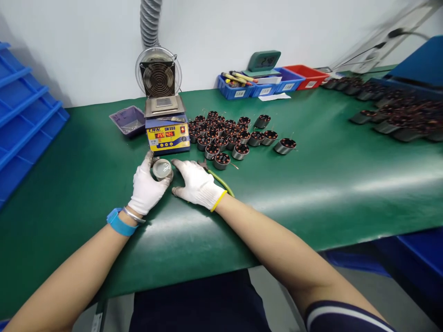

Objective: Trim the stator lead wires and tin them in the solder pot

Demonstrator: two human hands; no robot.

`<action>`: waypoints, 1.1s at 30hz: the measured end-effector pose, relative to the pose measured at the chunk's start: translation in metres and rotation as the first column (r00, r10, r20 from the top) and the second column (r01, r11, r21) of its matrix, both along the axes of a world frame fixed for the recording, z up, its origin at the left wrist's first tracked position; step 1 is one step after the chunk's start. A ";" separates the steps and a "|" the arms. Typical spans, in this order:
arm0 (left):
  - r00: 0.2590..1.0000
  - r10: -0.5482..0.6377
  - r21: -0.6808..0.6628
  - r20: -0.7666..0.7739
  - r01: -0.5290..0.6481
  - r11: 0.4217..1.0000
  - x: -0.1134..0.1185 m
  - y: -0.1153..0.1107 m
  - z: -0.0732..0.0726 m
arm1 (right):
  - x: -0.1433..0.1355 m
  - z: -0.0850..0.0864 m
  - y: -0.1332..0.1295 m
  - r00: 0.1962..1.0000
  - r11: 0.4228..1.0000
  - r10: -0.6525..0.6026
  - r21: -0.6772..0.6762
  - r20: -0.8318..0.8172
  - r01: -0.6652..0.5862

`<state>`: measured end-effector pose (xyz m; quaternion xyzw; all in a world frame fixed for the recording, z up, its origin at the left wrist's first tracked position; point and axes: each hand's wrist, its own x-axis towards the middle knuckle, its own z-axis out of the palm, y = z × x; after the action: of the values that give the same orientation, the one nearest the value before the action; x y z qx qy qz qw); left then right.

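1. The green bench (311, 198) is the largest thing before me; a blue crate (29, 106) leans in at my left.
2. The wound metal rings (221, 143) stand bunched on the bench beyond my right hand, copper showing inside them, with 1 set a little apart on the right.
3. The heating unit (168, 138), marked CM558, sits just beyond my left hand, its red digits lit; a purple tray (121, 115) lies beside it.
4. My right hand (199, 183), gloved, is spread wide, thumb and forefinger apart and pointing at the cup. I see nothing between them; whether a fingertip touches the cup, I cannot tell.
5. My left hand (147, 184), gloved too, curls round the cup, holding it between thumb and fingers.
6. The green-handled pliers (221, 181) lie partly under my right hand; I cannot tell that I grip them.
7. The small round cup (162, 178) is in front of the heating unit, mouth upward, something pale and shiny inside. I judge it light and stiff-walled, perhaps slippery through fabric, and apt to spill if the contents are wet. The best hold is low on opposite sides, fingers clear of the rim, kept level.
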<state>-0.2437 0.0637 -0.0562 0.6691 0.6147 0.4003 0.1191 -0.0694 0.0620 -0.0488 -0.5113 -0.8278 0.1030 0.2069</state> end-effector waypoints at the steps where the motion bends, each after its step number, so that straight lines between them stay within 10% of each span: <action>1: 1.000 -0.004 -0.020 -0.009 0.004 1.000 0.001 -0.001 -0.001 | -0.002 -0.001 0.000 1.000 1.000 0.001 0.006 -0.004 -0.001; 17: 0.995 -0.065 -0.159 -0.074 0.052 0.986 -0.015 -0.010 0.005 | -0.004 -0.007 0.005 0.998 0.998 0.054 0.043 -0.034 -0.053; 33: 0.990 -0.140 -0.101 0.037 0.143 0.985 -0.010 0.041 -0.006 | -0.007 -0.005 0.007 1.000 0.999 -0.027 0.021 0.004 0.027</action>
<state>-0.2534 0.1049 -0.0620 0.6979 0.5838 0.3685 0.1907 -0.0768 0.0685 -0.0539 -0.5203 -0.8223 0.0906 0.2119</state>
